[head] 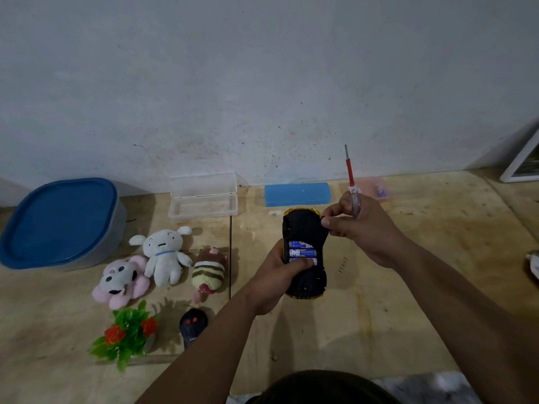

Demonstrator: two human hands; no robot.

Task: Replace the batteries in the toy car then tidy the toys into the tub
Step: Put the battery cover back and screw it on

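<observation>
Underside of a yellow-bodied toy car with a black plastic chassis [303, 252], held upside down just above the pale plywood floor [379, 316]. Its battery bay is uncovered, showing three blue-and-silver cylindrical batteries [302, 252] side by side. The left hand [277, 278] grips the car from its left edge, thumb lying on the nearest battery. The right hand [358, 225] pinches the chassis edge near the car's far end between thumb and forefinger; its other fingers curl round a screwdriver with a clear handle and red shaft [351, 182] (tip pointing up toward the wall). At far left, against the wall, stands the translucent grey tub with a blue lid [58, 223], lid on. Between tub and car lie a pink plush [121, 278], a white plush dog [164, 253], a striped brown-and-cream plush [208, 269], a green plastic plant with red flowers [125, 333] and a small black remote control [192, 325].
</observation>
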